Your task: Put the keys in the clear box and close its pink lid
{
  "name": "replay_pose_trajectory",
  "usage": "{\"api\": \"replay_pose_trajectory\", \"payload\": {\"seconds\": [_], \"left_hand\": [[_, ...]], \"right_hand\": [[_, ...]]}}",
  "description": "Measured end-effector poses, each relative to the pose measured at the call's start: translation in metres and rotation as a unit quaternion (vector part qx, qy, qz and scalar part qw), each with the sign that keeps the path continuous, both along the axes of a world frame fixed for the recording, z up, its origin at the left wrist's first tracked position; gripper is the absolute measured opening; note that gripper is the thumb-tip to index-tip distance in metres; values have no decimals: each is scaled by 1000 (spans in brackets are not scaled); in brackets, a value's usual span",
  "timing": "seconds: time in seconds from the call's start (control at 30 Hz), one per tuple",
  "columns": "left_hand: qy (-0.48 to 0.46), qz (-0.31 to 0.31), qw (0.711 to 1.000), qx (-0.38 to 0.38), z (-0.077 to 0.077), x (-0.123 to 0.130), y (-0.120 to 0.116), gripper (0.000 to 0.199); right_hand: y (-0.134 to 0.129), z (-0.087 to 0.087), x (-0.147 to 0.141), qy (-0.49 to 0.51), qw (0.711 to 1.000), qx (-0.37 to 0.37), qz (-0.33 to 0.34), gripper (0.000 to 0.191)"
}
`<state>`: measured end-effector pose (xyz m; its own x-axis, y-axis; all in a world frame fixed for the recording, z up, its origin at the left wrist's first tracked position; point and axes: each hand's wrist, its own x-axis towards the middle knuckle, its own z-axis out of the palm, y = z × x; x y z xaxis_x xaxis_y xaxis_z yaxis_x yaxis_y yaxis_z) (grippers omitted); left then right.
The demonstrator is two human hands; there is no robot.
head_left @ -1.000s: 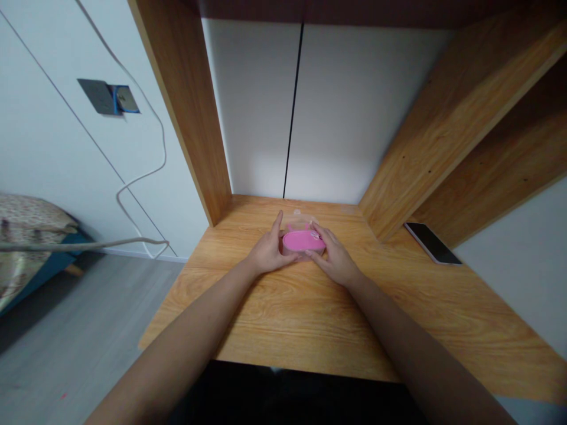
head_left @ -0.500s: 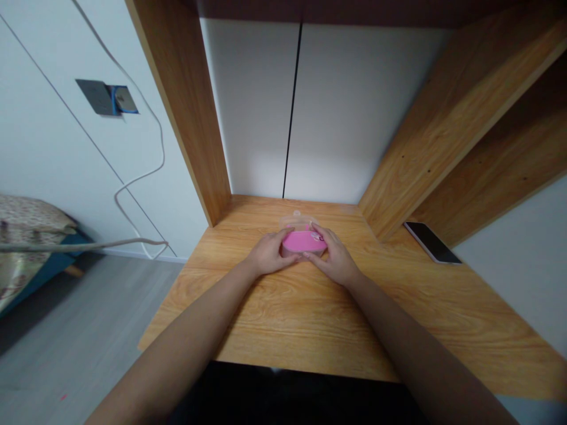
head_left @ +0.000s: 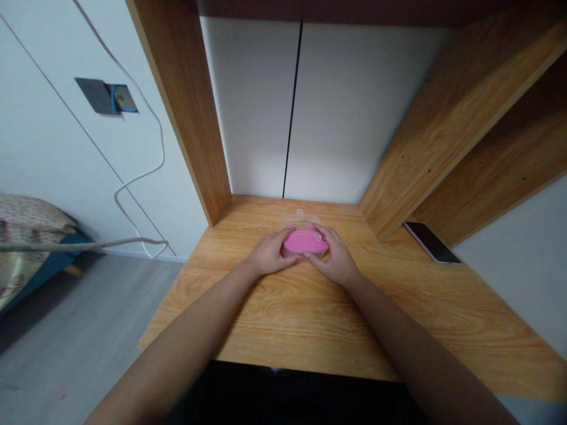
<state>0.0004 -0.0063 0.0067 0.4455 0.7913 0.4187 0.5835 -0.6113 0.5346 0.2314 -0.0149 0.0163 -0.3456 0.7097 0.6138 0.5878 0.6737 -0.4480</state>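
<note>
Our left hand [head_left: 268, 254] and right hand [head_left: 339, 258] grip an oval, pink-topped box [head_left: 305, 241] of translucent plastic on the wood-grain surface [head_left: 310, 313], seemingly steadying it; the next move likely needs even pressure.

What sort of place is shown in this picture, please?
Probably a bedroom: a wooden desk by a white wall, and patterned fabric, perhaps bedding, on low blue furniture with a wooden leg.
</note>
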Motion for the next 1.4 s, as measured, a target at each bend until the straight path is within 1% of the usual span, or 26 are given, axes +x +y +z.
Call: {"api": "replay_pose_trajectory", "payload": {"seconds": [0.13, 0.3, 0.63, 0.8, 0.9, 1.13, 1.27, 1.4], "left_hand": [[-3, 1, 1000, -5, 2, 0, -1, 86], [-3, 1, 1000, -5, -1, 0, 0, 85], [1, 0, 1000, -3, 1, 0, -1, 85], [16, 9, 1000, -6, 0, 1, -1, 84], [26, 7, 1000, -10, 1, 0, -1, 84], [11, 8, 1000, -8, 6, -1, -4, 85], [1, 4, 1000, -11, 10, 1, -6, 84], [10, 12, 1000, -13, 12, 2, -7, 84]], "right_hand": [[-2, 1, -1, 6, 1000, 4, -7, 71], [-3, 2, -1, 12, 1000, 2, -8, 71], [-4, 2, -1, 21, 1000, 8, 8, 69], [-1, 2, 2, 6, 1000, 0, 21, 61], [1, 0, 4, 4, 1000, 6, 22, 62], [1, -2, 4, 16, 1000, -12, -1, 57], [-1, 1, 2, 32, 999, 0, -15, 58], [0, 2, 2, 60, 996, 6, -59, 58]]}}
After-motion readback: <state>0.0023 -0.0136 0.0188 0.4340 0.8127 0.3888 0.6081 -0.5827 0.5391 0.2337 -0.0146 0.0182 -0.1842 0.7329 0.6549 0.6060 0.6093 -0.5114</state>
